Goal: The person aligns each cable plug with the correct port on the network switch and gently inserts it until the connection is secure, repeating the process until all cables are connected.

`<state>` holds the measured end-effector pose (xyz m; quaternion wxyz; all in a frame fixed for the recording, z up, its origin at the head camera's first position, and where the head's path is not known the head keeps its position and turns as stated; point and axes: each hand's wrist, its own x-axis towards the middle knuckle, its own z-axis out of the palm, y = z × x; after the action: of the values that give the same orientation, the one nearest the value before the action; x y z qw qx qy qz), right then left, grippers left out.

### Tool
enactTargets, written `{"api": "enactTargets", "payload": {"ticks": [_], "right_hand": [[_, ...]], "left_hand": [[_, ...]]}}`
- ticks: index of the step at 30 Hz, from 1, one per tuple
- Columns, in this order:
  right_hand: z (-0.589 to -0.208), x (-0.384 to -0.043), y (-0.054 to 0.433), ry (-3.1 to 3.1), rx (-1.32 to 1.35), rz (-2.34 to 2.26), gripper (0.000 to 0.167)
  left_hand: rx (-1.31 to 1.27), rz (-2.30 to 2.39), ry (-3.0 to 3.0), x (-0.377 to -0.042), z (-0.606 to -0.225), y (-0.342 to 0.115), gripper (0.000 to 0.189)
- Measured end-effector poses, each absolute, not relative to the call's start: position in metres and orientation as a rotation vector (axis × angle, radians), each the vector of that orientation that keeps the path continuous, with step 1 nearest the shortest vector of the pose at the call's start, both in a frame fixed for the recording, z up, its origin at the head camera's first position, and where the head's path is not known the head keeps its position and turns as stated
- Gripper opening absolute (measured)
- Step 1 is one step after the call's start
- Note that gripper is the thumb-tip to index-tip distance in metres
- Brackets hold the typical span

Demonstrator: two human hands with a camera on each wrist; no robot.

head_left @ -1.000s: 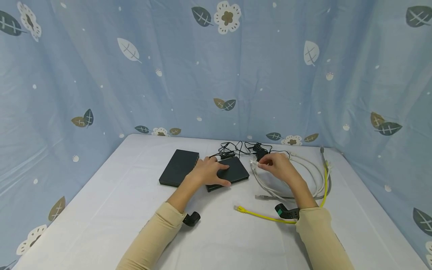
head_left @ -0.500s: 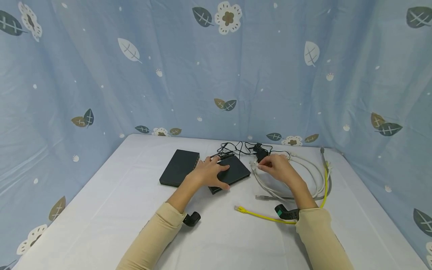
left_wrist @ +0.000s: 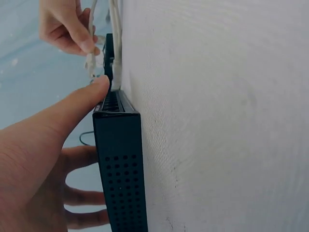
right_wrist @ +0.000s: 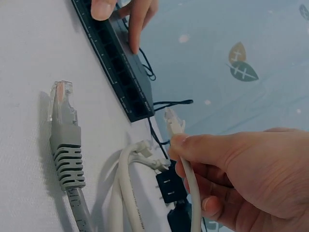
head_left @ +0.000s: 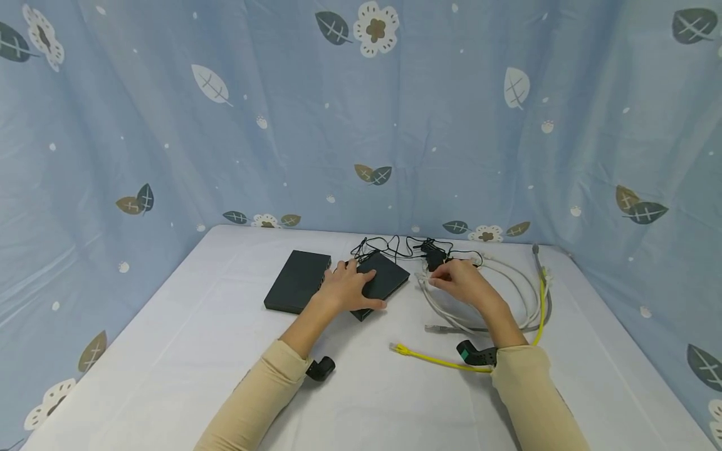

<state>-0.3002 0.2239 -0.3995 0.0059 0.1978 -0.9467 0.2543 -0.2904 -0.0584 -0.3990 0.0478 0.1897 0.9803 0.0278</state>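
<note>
My left hand (head_left: 343,289) spreads over a black network switch (head_left: 389,273). Its fingers look fairly straight, with the thumb at the port edge and the index finger over the top. Vent holes dot the switch's side (left_wrist: 123,188) in the left wrist view; a row of ports (right_wrist: 120,79) shows in the right wrist view. My right hand (head_left: 464,282) pinches a white Ethernet cable (right_wrist: 193,186) just behind its clear plug (right_wrist: 173,118). The plug points up, apart from the switch's near corner. Hanging below the pinch, the cable passes in front of the curled fingers.
Another black box (head_left: 298,280) lies left of the switch. Black power adapters (head_left: 435,257) with tangled cords sit behind. White cables (head_left: 516,285) loop under the right arm, near a grey Ethernet cable (right_wrist: 67,154) and a yellow one (head_left: 434,359). A patterned blue curtain (head_left: 282,125) hangs behind the table.
Under the left hand the switch has turned anticlockwise, its right side swinging away toward the back. The right hand stays almost in place, still pinching the white cable.
</note>
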Motion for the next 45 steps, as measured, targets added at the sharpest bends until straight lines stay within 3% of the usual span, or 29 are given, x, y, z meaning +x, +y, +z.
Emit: {"api": "enactTargets", "payload": {"ticks": [45], "right_hand": [[-0.414,-0.298,0.192,-2.924,0.491,0.583,0.010]], "left_hand": [[0.609,0.147,2.864,-0.283,-0.388,-0.057,0.088]]}}
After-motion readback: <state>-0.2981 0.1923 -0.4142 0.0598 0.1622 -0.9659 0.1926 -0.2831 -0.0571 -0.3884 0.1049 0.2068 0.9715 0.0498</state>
